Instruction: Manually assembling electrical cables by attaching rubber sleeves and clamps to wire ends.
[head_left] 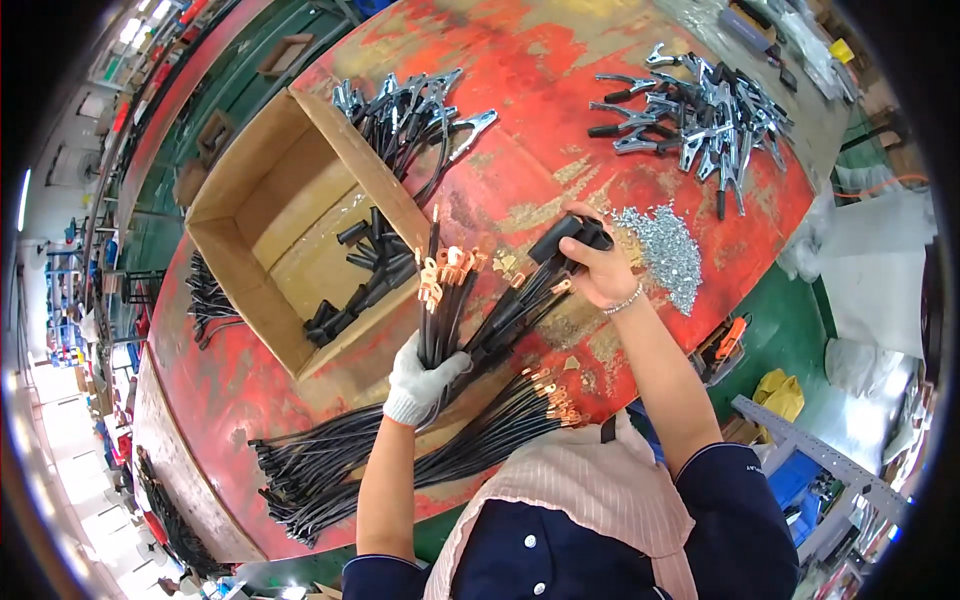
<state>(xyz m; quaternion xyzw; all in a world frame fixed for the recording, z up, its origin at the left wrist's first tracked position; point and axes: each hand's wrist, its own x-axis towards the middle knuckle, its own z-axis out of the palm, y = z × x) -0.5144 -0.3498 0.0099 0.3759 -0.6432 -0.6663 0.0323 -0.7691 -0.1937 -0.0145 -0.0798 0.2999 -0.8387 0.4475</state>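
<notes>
Where table (pixel 530 170) ends, green floor (pixel 790 325) shows.

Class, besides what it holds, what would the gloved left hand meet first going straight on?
Probably the near right corner of the cardboard box, ahead of the left hand; depth is unclear, so it might pass over.

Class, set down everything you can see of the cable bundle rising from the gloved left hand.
The cable bundle is a cluster of slim black cables, seemingly coated in plastic or rubber. Copper-coloured lugs, some showing round holes, crowd its upper end at uneven heights. The gloved left hand closes around the cables below the lugs, whose ends point away from the person. In the view, it rises beside the right side of the cardboard box. Its far ends cannot be traced.
</notes>
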